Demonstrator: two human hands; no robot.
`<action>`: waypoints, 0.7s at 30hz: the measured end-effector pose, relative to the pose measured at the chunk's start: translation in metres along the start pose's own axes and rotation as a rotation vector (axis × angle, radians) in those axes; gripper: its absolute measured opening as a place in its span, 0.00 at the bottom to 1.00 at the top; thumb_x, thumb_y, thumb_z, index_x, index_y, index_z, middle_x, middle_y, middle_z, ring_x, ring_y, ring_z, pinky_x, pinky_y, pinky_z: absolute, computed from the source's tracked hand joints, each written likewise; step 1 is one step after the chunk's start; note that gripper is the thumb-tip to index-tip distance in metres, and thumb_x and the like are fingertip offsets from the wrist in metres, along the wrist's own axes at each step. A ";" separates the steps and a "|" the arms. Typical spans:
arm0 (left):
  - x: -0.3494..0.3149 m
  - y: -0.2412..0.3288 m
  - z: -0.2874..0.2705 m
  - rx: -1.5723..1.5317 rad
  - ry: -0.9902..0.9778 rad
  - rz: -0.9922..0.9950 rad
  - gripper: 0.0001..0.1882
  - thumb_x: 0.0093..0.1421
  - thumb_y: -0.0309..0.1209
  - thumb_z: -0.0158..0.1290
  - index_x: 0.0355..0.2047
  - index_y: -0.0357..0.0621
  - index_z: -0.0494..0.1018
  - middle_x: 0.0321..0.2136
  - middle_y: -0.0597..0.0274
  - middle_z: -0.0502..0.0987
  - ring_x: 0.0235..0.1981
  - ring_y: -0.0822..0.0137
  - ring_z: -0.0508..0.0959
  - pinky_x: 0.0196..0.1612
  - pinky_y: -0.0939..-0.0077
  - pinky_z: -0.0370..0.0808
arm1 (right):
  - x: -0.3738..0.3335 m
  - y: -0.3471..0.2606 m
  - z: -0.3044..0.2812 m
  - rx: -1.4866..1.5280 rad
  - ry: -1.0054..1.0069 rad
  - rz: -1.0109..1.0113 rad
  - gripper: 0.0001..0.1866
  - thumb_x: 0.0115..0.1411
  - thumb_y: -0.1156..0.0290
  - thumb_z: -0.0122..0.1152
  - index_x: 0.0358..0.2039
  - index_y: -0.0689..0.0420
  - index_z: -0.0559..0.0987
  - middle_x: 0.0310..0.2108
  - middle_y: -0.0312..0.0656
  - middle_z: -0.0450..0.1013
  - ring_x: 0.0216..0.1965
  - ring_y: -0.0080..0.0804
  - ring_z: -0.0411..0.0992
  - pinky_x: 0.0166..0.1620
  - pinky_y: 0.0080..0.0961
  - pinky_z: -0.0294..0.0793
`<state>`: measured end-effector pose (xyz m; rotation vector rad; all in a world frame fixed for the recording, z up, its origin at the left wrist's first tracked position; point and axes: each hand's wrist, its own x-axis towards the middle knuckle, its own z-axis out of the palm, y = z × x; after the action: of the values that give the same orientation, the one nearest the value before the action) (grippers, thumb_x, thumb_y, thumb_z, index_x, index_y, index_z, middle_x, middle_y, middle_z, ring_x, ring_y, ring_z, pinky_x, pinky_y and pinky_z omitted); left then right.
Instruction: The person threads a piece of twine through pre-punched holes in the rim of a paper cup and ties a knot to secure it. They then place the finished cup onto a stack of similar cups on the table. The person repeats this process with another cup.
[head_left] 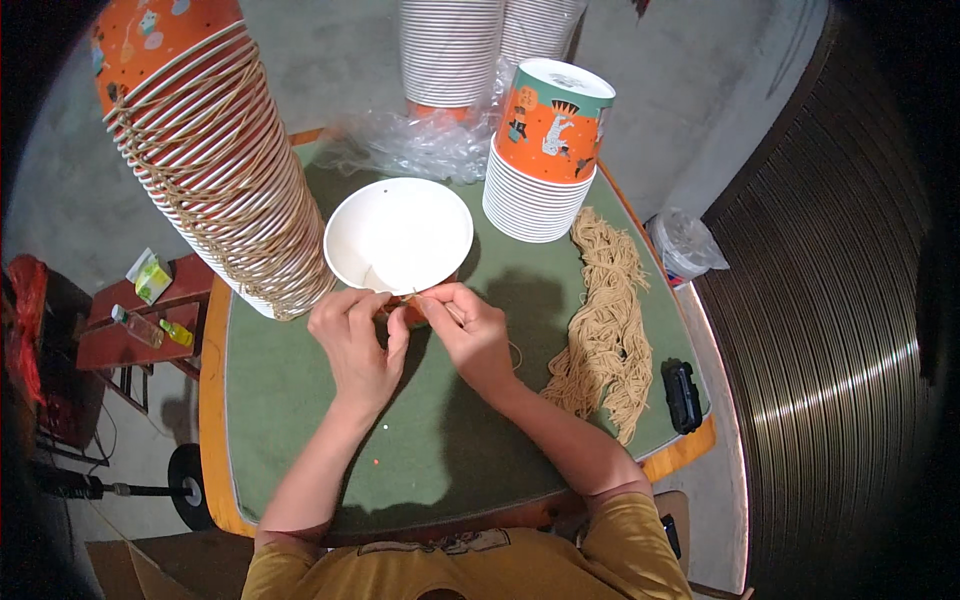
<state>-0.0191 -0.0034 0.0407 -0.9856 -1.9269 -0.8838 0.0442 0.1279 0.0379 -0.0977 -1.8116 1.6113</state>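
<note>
A white-lined paper bucket [400,225] stands on the green table top, its mouth tilted up toward me and a little orange of its outer wall showing. At its near rim my left hand [357,335] is closed, fingers bent and pinching thin tan string against the edge. Close beside it, my right hand [468,335] pinches the string between thumb and forefinger. A loose bit of string hangs below the right hand. The fingertips hide the exact spot where the string meets the bucket.
At left leans a tall stack of paper buckets [225,170] draped with tan strings. An upside-down orange and green bucket stack [548,150] stands back right. A bundle of tan strings [605,320] and a black case [682,396] lie right. Plastic-wrapped buckets [450,50] stand behind.
</note>
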 end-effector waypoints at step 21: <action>-0.007 0.002 0.009 -0.131 0.030 -0.065 0.20 0.54 0.21 0.57 0.46 0.40 0.64 0.40 0.51 0.67 0.43 0.51 0.67 0.47 0.56 0.64 | 0.016 -0.010 -0.020 -0.648 -0.048 -0.570 0.14 0.56 0.72 0.66 0.44 0.51 0.78 0.23 0.41 0.75 0.23 0.35 0.76 0.26 0.30 0.73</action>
<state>-0.0174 0.0033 0.0312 -0.9845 -1.9044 -1.0674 0.0466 0.1507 0.0534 0.1563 -2.0884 0.6136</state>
